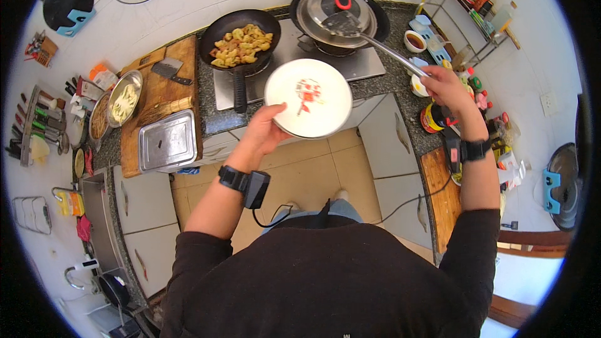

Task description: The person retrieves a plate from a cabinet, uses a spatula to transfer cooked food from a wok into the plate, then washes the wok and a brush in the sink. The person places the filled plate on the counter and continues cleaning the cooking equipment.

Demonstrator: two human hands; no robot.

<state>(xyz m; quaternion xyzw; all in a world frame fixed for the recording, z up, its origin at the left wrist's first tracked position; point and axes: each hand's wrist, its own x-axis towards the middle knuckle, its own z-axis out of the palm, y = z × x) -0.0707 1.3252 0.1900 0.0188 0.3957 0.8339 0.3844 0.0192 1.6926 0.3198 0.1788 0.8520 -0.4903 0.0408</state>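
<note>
My left hand grips a white plate with a red printed design, thumb on its rim, in front of the stove. My right hand is closed on the handle of a metal spatula. The spatula's blade appears over the glass-and-metal lid covering a wok on the right burner; whether they touch I cannot tell. On the left burner sits a black frying pan, its handle towards me, holding browned cauliflower-like pieces.
A wooden cutting board at left bears a cleaver, a straw brush and a metal tray. Beyond it stand metal bowls, one with cut vegetables. Small bowls, a sauce jar and several bottles line the right counter.
</note>
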